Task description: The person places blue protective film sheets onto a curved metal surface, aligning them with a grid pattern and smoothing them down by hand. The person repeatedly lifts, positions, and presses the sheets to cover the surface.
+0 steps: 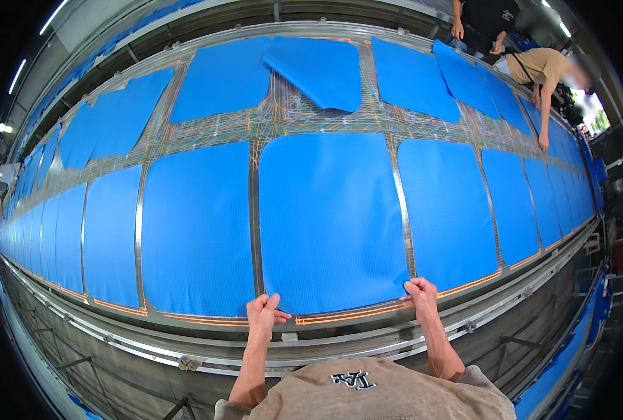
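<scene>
A blue textured sheet [332, 224] with rounded corners lies on the long table directly in front of me. My left hand [262, 313] is closed at its near left corner, thumb and fingers pinching the edge. At the near right corner, my right hand [421, 292] grips the sheet between thumb and fingers, and a small bit of the corner is turned up there. Matching blue sheets lie close on both sides, one to the left [198, 231] and one to the right [448, 210], with narrow dark gaps between.
A far row holds more blue sheets; one [318, 70] is skewed, with a lifted edge. Line-marked table surface [311, 119] shows between the rows. A metal rail [311, 350] runs along the near edge. At the far right, a person in tan [535, 66] leans over the table beside another in black [486, 21].
</scene>
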A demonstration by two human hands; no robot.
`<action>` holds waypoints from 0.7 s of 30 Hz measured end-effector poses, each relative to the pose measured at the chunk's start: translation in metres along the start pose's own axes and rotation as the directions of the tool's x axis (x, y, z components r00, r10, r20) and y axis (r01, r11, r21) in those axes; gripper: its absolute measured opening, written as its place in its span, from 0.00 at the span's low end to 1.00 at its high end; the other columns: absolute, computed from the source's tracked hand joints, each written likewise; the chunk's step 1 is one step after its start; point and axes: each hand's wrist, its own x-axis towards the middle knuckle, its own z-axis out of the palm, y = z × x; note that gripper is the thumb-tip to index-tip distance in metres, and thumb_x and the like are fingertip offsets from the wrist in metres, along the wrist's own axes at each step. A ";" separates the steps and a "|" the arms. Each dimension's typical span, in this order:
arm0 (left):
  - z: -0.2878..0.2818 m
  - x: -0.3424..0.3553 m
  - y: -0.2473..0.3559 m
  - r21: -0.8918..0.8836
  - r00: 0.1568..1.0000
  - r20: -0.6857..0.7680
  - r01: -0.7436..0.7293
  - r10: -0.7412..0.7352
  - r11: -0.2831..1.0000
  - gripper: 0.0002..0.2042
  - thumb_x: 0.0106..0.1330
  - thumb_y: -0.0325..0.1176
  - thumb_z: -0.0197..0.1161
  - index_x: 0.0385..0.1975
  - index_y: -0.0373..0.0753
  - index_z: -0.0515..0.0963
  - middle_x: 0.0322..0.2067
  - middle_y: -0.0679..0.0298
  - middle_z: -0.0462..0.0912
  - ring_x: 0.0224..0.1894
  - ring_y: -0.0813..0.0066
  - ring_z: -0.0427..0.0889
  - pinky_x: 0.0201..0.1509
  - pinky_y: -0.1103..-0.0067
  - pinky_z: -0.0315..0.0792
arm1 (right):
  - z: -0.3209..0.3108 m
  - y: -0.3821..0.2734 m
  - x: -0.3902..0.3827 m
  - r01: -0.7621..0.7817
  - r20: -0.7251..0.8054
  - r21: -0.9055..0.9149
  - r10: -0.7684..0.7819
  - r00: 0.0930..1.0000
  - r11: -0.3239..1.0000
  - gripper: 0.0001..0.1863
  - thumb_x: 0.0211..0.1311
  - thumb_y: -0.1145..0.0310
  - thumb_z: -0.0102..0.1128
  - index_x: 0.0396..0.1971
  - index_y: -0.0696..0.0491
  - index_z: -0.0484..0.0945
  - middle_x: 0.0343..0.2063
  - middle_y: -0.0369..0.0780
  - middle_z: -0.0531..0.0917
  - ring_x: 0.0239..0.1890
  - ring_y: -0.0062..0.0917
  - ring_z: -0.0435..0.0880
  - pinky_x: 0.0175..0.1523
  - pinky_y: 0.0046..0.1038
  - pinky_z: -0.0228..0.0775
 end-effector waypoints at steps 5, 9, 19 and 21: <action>0.002 0.002 -0.004 -0.016 1.000 -0.027 0.005 -0.006 1.000 0.17 0.65 0.34 0.59 0.14 0.39 0.63 0.14 0.65 0.71 0.18 0.67 0.83 0.14 0.83 0.69 | 0.003 -0.003 -0.002 -0.009 -0.025 0.009 0.009 1.000 1.000 0.05 0.56 0.71 0.61 0.28 0.57 0.77 0.22 0.37 0.80 0.20 0.21 0.81 0.22 0.20 0.73; 0.004 -0.001 -0.002 -0.046 0.999 -0.051 -0.001 -0.002 0.999 0.18 0.65 0.33 0.59 0.13 0.39 0.63 0.14 0.65 0.71 0.17 0.66 0.82 0.13 0.82 0.69 | 0.005 -0.005 -0.003 -0.007 -0.035 0.009 0.008 0.999 1.000 0.05 0.56 0.71 0.62 0.27 0.57 0.78 0.22 0.37 0.80 0.20 0.21 0.81 0.21 0.20 0.72; 0.005 -0.003 -0.001 -0.027 0.998 -0.055 -0.022 0.020 0.999 0.18 0.65 0.33 0.59 0.13 0.39 0.63 0.13 0.64 0.71 0.17 0.67 0.82 0.13 0.82 0.69 | 0.003 -0.001 -0.002 -0.007 -0.050 0.012 0.008 0.999 1.000 0.07 0.55 0.71 0.62 0.28 0.59 0.78 0.23 0.38 0.80 0.20 0.25 0.82 0.20 0.21 0.73; 0.004 -0.001 -0.003 -0.018 0.998 -0.057 -0.013 0.012 1.000 0.17 0.65 0.32 0.59 0.13 0.38 0.64 0.13 0.64 0.72 0.17 0.68 0.82 0.14 0.83 0.70 | 0.004 -0.001 -0.002 -0.010 -0.052 0.009 0.011 0.999 1.000 0.06 0.55 0.71 0.62 0.27 0.59 0.78 0.23 0.39 0.80 0.20 0.25 0.83 0.21 0.20 0.73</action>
